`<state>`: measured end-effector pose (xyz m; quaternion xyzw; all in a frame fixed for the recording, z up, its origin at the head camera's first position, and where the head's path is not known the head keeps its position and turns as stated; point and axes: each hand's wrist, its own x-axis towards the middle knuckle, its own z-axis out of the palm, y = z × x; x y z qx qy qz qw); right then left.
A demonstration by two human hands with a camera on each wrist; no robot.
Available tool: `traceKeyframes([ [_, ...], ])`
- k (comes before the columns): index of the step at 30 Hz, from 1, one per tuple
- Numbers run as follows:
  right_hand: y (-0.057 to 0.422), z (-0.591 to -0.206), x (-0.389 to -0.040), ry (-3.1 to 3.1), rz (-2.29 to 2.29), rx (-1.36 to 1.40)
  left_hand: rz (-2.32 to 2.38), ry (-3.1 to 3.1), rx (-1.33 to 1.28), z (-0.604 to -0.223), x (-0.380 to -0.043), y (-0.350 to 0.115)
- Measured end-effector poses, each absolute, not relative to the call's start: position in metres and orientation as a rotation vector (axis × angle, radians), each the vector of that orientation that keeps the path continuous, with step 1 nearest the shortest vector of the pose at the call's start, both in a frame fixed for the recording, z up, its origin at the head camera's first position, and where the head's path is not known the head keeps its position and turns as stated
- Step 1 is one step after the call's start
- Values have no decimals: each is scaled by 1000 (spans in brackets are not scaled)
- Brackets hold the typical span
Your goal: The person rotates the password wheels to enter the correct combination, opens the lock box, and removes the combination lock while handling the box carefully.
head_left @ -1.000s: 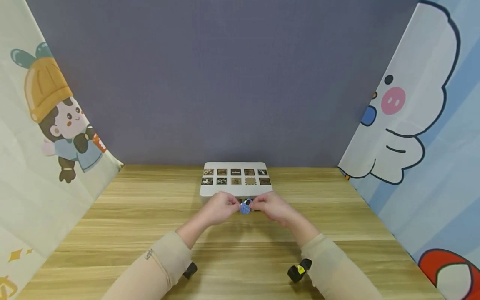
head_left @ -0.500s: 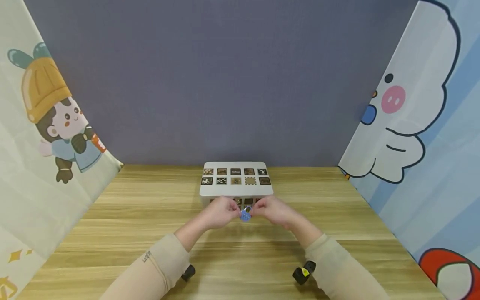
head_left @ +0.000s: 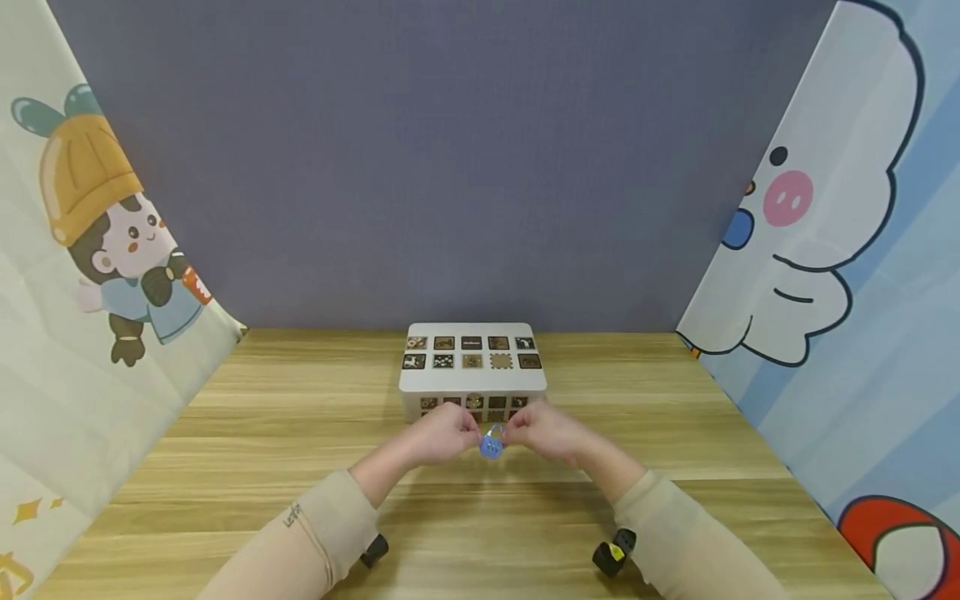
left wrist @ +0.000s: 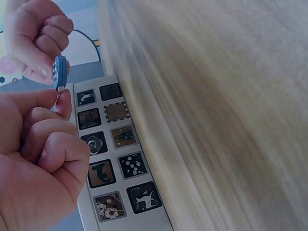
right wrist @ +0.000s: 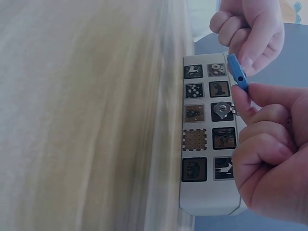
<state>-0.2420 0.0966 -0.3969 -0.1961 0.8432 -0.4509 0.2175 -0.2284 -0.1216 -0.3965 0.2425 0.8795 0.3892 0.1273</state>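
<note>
Between my two hands hangs a small blue padlock [head_left: 491, 447] with a looped shackle, just in front of a white box. My left hand [head_left: 441, 433] pinches it from the left with thumb and forefinger. From the other side my right hand [head_left: 546, 431] pinches it too, near the shackle. A row of small dials shows on the padlock's edge [left wrist: 59, 72] in the left wrist view. The white box [head_left: 472, 381] bears square printed pictures on its lid and front. A round metal latch [right wrist: 222, 110] sits on the box's front. Whether the shackle is locked cannot be made out.
The box stands on a wood-grain table [head_left: 315, 392] near its back edge, before a grey panel [head_left: 465, 167]. Cartoon-printed curtains flank the table at left [head_left: 45, 350] and right [head_left: 847, 433]. Black wrist devices [head_left: 613, 552] hang below the sleeves.
Both hands and the padlock have moved back from the box, toward me. The box's front and latch, earlier mostly covered by the hands, now show. The box has stayed put.
</note>
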Motion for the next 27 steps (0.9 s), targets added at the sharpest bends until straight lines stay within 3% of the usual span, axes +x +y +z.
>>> traceKeyframes([
  [27,92,-428,-231,2394,-1116,-593,887,2506,751,-415,-218,-111],
])
